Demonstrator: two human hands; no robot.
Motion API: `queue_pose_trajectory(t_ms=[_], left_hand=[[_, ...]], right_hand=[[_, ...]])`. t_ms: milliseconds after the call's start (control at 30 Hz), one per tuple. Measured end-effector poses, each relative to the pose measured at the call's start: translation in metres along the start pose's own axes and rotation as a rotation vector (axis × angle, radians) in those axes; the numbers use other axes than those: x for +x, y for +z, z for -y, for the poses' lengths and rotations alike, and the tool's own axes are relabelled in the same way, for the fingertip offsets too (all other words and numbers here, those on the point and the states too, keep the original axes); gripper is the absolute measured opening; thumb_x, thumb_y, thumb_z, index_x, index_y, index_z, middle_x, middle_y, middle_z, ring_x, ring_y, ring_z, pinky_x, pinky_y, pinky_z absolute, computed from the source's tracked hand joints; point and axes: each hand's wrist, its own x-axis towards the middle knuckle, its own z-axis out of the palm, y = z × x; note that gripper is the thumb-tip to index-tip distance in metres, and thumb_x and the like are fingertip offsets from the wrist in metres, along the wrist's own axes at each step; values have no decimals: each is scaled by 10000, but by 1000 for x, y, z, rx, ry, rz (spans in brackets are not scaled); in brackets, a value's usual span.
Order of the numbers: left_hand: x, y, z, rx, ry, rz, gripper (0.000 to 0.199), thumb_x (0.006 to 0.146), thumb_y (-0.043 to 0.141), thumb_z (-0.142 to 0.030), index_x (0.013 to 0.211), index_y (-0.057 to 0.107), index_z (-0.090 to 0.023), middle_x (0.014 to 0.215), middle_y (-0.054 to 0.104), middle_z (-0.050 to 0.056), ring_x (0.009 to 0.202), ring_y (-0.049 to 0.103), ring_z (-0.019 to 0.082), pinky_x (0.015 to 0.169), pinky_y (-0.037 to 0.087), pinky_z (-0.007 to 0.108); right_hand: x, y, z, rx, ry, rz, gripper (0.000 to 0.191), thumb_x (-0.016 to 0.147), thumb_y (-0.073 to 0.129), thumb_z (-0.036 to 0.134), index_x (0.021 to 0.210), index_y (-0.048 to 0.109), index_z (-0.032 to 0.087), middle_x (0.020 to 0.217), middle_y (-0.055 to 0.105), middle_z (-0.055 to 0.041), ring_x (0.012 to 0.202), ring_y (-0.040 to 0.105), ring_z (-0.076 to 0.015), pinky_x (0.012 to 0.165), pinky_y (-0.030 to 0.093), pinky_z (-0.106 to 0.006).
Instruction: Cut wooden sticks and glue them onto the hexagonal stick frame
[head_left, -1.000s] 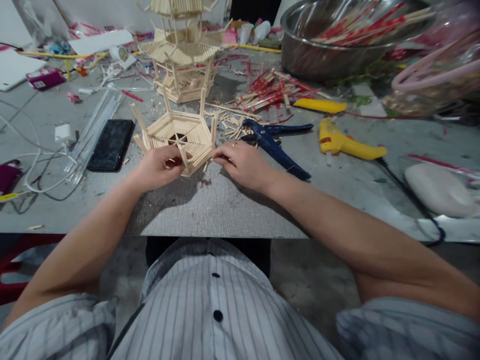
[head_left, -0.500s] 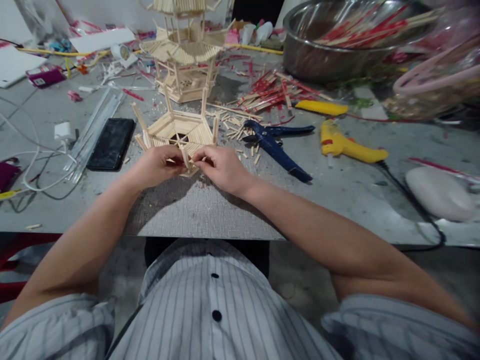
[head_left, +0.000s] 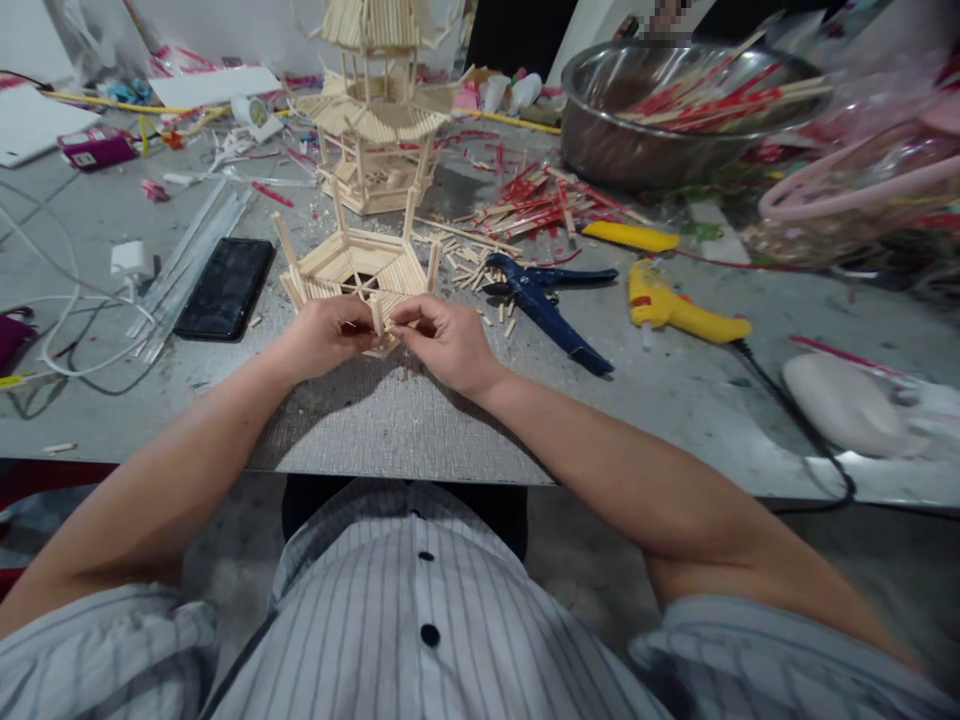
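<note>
A hexagonal base of pale wooden sticks [head_left: 330, 258] lies on the table in front of me, with posts standing at its corners. My left hand [head_left: 324, 336] is closed, its fingertips pinching the upright wooden post [head_left: 377, 314] at the near corner. From the other side, my right hand [head_left: 451, 345] is closed in a pinch against the same corner. What sits between the right fingertips is too small to make out. Behind the base rises a tiered stick pavilion [head_left: 382, 122]. Short cut sticks [head_left: 469, 262] are scattered to the right of the base.
A blue-handled cutter [head_left: 551, 310] and a yellow glue gun [head_left: 686, 312] lie to the right, near a yellow-handled tool [head_left: 630, 236]. Red-wrapped chopsticks [head_left: 525, 205] are heaped before a metal basin [head_left: 622, 150]. A black phone [head_left: 225, 290] and white cables lie left.
The whole view has shifted slightly, with the right-side items appearing further left. Both hands stay at the near corner, their pinches almost the same.
</note>
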Motion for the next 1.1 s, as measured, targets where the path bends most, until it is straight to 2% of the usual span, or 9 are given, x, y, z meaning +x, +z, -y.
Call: queue_pose_trajectory(t_ms=[400, 867, 1100], left_hand=[[1, -1, 0, -24, 12, 21, 185, 750, 602, -288, 815, 727, -168, 768, 708, 47, 711, 621, 138, 637, 454, 234], [0, -1, 2, -71, -25, 34, 159, 748, 643, -275, 831, 720, -164, 781, 707, 41, 723, 624, 132, 661, 478, 239], [1, 0, 2, -98, -28, 37, 181, 753, 638, -304, 822, 709, -153, 763, 696, 44, 689, 621, 128, 643, 486, 239]], right_hand=[[-2, 4, -4, 9, 47, -39, 77, 795, 611, 232, 863, 634, 204, 860, 712, -26, 791, 656, -157, 735, 505, -305], [-2, 4, -4, 148, 57, -55, 70, 762, 636, 244, 807, 607, 200, 784, 685, 0, 708, 619, -127, 682, 496, -285], [-2, 4, -3, 89, 63, -34, 52, 779, 618, 231, 820, 609, 201, 818, 696, -12, 745, 630, -137, 696, 494, -285]])
